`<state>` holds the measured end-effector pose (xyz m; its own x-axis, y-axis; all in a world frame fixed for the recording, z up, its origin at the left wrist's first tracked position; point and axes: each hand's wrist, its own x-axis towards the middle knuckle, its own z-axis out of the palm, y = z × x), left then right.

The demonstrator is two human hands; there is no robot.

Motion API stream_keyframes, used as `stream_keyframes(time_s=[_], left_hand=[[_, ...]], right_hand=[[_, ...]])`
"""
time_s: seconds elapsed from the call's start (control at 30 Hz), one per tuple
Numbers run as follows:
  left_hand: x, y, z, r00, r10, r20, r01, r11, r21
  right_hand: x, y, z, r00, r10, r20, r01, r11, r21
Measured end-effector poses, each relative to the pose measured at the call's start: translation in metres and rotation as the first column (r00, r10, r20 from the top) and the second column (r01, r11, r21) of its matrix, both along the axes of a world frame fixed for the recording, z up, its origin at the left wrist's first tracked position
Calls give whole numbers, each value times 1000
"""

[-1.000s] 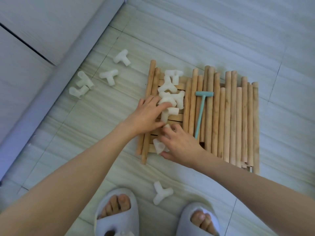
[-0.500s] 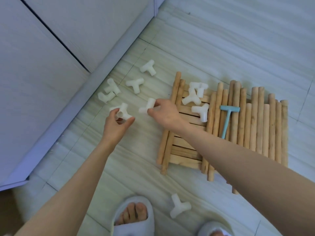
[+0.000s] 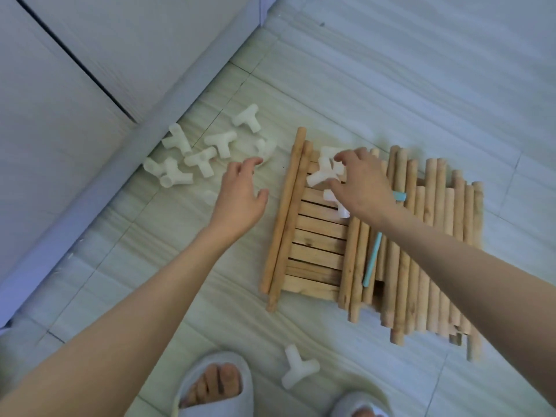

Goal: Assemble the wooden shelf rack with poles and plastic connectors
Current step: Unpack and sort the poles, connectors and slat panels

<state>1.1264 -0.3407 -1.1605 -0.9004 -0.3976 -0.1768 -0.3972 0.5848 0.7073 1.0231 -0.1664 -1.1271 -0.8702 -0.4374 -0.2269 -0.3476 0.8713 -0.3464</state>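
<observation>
— Hands first: where, and holding what?
— Left hand (image 3: 240,194) over bare floor tile (image 3: 391,85), fingers spread and relaxed, gripping nothing. Fingertips near a blurred white connector (image 3: 264,147) just beyond them; touching or not, cannot tell.
— And the right?
— Right hand (image 3: 361,183) over the far end of the slatted wooden panel (image 3: 316,239), fingers curled down onto a cluster of white plastic connectors (image 3: 323,173) lying on the slats. Looks like a grasp on one of them, though the exact piece pinched stays hidden under the palm. Another connector (image 3: 341,207) peeking out beneath the wrist.
— Rest of the connectors?
— Loose group (image 3: 195,155) on the tile to the left, close to the grey baseboard (image 3: 90,206), some touching one another. Single T-shaped piece (image 3: 298,370) apart from all that, near the bottom, between two white slippers (image 3: 210,386).
— Poles?
— Two long poles (image 3: 285,218) along the left edge of the panel, side by side. Many more poles (image 3: 427,251) packed in a row to the right, lying partly over the panel, ends uneven. Teal mallet (image 3: 373,260) resting among them, handle pointing toward the feet, head mostly covered by the right forearm.
</observation>
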Motion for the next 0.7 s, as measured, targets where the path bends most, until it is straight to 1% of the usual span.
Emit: stream_keyframes(time_s=[0.07, 0.13, 0.2, 0.23, 0.33, 0.47, 0.57, 0.63, 0.7], left_hand=[[-20, 21, 2, 977, -215, 4, 214, 971, -106], [-42, 38, 3, 918, -391, 68, 397, 893, -214], [-64, 48, 2, 849, -503, 161, 528, 813, -246], [-73, 51, 2, 825, -532, 193, 565, 789, -240], [-94, 58, 1, 789, -569, 232, 613, 759, -221], [-102, 62, -4, 732, -619, 284, 679, 694, -238], [-104, 60, -6, 777, -585, 232, 629, 713, -310], [-105, 61, -8, 786, -577, 220, 614, 694, -375], [-104, 63, -10, 807, -558, 191, 585, 716, -380]], right_hand=[[0, 21, -5, 998, 49, 26, -52, 990, 133], [6, 29, -11, 993, 113, 26, -115, 969, 217], [12, 31, -17, 989, 149, 15, -148, 958, 244], [15, 31, -19, 988, 157, -3, -151, 956, 252], [20, 32, -23, 980, 185, -68, -161, 952, 260], [24, 37, -25, 983, 180, -46, -168, 967, 189], [28, 39, -25, 984, 162, -76, -154, 983, 96], [33, 41, -25, 985, 141, -99, -139, 990, 21], [36, 44, -24, 994, 82, -78, -88, 994, -69]])
